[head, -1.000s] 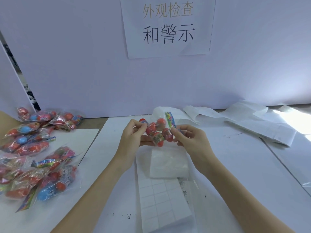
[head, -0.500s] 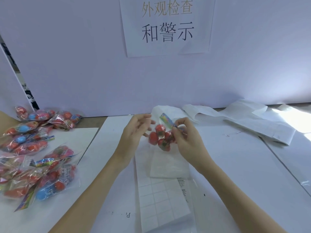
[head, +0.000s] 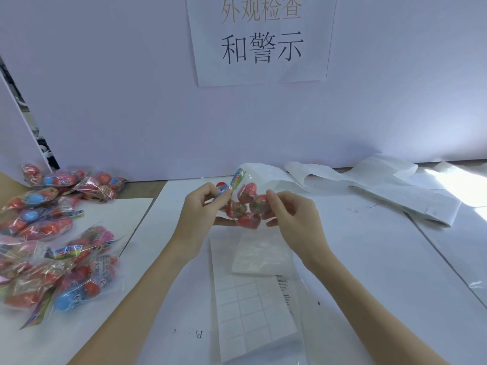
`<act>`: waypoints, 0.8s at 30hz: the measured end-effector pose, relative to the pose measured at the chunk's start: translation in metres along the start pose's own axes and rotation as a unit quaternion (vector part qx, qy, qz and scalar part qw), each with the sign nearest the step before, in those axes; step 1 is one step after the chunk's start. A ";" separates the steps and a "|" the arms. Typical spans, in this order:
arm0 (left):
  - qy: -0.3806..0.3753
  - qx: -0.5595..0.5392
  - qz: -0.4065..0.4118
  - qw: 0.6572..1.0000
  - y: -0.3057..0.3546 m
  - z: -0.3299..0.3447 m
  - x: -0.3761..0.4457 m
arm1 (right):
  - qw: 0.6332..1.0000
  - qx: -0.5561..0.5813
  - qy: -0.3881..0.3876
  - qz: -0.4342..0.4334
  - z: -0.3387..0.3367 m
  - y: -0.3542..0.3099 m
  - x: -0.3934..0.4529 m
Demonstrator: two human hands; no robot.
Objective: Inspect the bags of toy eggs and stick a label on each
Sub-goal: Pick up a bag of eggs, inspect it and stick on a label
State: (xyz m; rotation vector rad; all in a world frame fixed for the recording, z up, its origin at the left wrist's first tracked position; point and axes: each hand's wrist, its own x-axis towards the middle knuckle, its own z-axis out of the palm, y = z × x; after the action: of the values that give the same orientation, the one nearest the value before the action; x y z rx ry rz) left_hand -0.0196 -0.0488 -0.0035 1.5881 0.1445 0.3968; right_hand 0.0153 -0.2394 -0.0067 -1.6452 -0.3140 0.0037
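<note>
White paper sheets cover the table (head: 369, 259), backed by a pale wall bearing one printed sign (head: 261, 40) with Chinese characters. Two bare hands meet above the table centre and hold one clear bag of toy eggs (head: 243, 206) between them, lifted off the surface. The left hand (head: 200, 214) pinches the bag's colourful header strip at its upper left corner, with fingers curled under the bag. The right hand (head: 292, 219) grips the bag's right side, thumb and fingers curled round it. Inside the held bag about four or five reddish eggs show; the exact count cannot be told through the plastic.

Directly below the grip lies one label sheet (head: 253, 306), a white grid of rectangular labels, with a folded white piece over its upper part and small printed warning text at its right edge. Far left of the grip sits a pile of bagged eggs (head: 52, 246), roughly eight to ten bags holding red and blue eggs; they overlap too much for a firm count. Right of and behind the grip lie crumpled white backing sheets (head: 382, 185).
</note>
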 end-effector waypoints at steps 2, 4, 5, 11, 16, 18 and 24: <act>-0.054 -0.028 -0.006 0.998 0.005 -0.002 -0.001 | 0.999 -0.032 0.016 -0.011 -0.003 0.001 0.002; -0.077 -0.010 0.005 0.997 0.008 -0.004 -0.002 | 0.997 -0.074 0.013 -0.027 -0.004 0.002 0.001; -0.084 -0.002 0.004 0.996 0.008 -0.003 -0.002 | 0.995 -0.093 0.010 -0.040 -0.004 0.002 0.001; -0.127 0.044 -0.056 0.989 0.004 -0.001 -0.004 | 0.967 -0.208 -0.021 -0.147 -0.009 0.000 0.000; -0.073 0.122 0.023 0.990 -0.003 0.001 -0.003 | 0.951 -0.267 0.017 -0.154 -0.010 0.001 0.000; -0.033 0.206 0.078 0.975 -0.010 0.007 -0.004 | 0.957 -0.262 0.039 -0.122 -0.005 0.003 -0.003; 0.050 0.183 0.099 0.977 -0.016 0.009 -0.002 | 0.995 -0.040 -0.075 0.048 -0.001 -0.006 -0.005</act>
State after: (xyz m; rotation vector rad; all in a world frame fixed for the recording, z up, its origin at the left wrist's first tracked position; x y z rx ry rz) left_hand -0.0157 -0.0566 -0.0199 1.9556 0.1418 0.6329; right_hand 0.0095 -0.2413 -0.0014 -1.7413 -0.3539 0.1899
